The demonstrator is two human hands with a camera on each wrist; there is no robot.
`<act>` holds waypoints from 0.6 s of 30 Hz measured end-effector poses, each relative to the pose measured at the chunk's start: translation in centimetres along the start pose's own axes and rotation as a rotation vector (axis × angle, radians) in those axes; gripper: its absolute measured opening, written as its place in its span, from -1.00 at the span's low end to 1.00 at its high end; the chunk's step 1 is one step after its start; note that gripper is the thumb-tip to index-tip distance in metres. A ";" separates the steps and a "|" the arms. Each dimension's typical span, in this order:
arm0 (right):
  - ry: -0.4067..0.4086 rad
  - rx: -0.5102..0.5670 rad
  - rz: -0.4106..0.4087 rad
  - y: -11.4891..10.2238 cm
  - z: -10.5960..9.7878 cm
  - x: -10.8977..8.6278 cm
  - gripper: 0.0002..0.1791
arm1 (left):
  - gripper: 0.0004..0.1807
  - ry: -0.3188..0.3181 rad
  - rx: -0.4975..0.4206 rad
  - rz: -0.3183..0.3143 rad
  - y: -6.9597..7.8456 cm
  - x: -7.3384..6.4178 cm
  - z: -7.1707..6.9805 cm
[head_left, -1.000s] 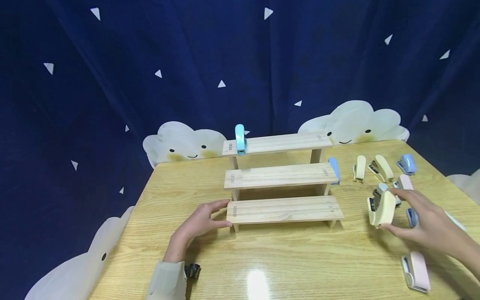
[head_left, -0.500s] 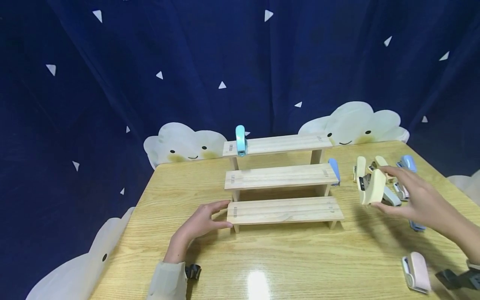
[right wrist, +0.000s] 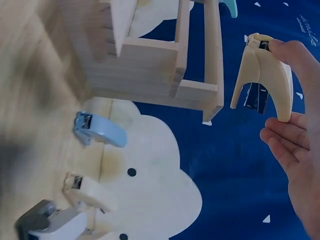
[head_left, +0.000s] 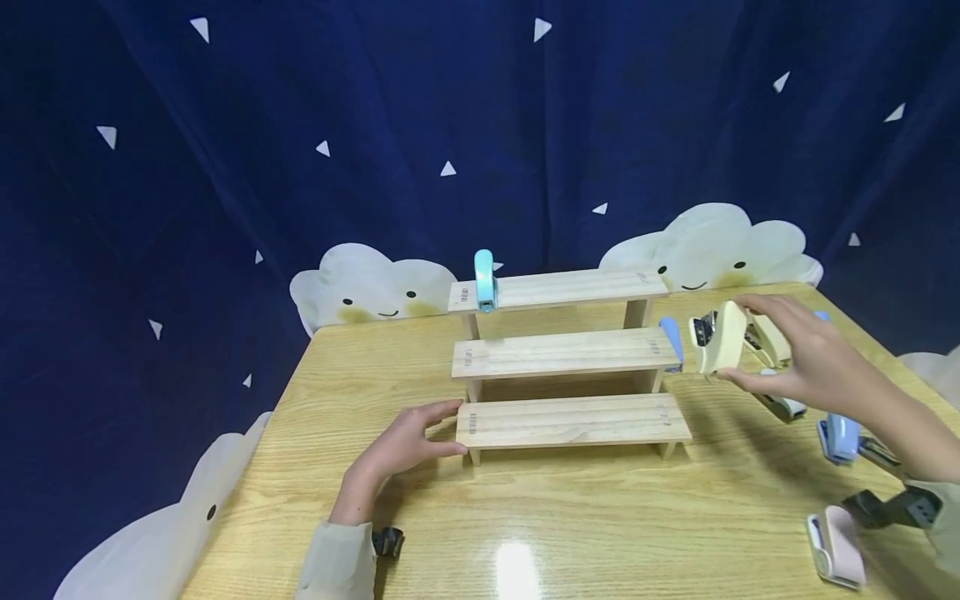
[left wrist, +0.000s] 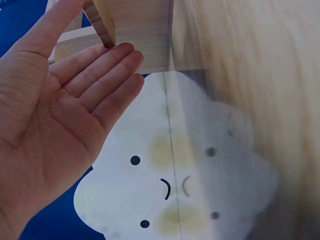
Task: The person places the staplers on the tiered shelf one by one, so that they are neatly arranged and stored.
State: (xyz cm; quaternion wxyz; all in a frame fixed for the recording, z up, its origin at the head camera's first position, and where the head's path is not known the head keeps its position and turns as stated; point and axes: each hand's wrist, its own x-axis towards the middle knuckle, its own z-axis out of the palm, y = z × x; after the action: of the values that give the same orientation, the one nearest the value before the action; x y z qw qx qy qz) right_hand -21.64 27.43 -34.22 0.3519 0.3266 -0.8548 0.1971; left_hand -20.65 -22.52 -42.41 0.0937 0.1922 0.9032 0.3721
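Observation:
My right hand [head_left: 821,358] pinches a cream stapler [head_left: 727,337] between thumb and fingertips, lifted to the right of the three-step wooden rack [head_left: 573,421]. The right wrist view has this stapler [right wrist: 275,75] hanging with its jaws apart, fingertips at one end and thumb at the other. My left hand [head_left: 397,450] is at the left end of the lowest step, thumb toward the front corner and index finger at the back one. Its fingers [left wrist: 107,75] look straight in the left wrist view, tips right at the board. A turquoise stapler [head_left: 484,279] stands on the top step's left end.
Right of the rack lie several staplers: a blue one [head_left: 671,342] beside the middle step, another cream one [head_left: 772,342] partly behind my right hand, a periwinkle one [head_left: 840,437], and a pink one [head_left: 837,546] near the front. A dark blue curtain [head_left: 480,125] hangs behind the table.
My right hand has carried the cream stapler up and left, away from the other staplers toward the rack. My left hand keeps its place at the lowest step.

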 end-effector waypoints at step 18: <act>0.006 0.051 -0.129 -0.6 2.2 7.1 0.03 | -0.15 -0.004 0.028 0.017 0.0 0.1 -0.1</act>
State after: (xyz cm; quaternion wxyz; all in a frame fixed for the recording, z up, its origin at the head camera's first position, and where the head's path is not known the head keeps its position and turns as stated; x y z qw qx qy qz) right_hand -26.09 22.77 -30.51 0.3581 0.3893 -0.8256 0.1964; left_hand -20.75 -22.53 -42.35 0.0895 0.2016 0.9066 0.3597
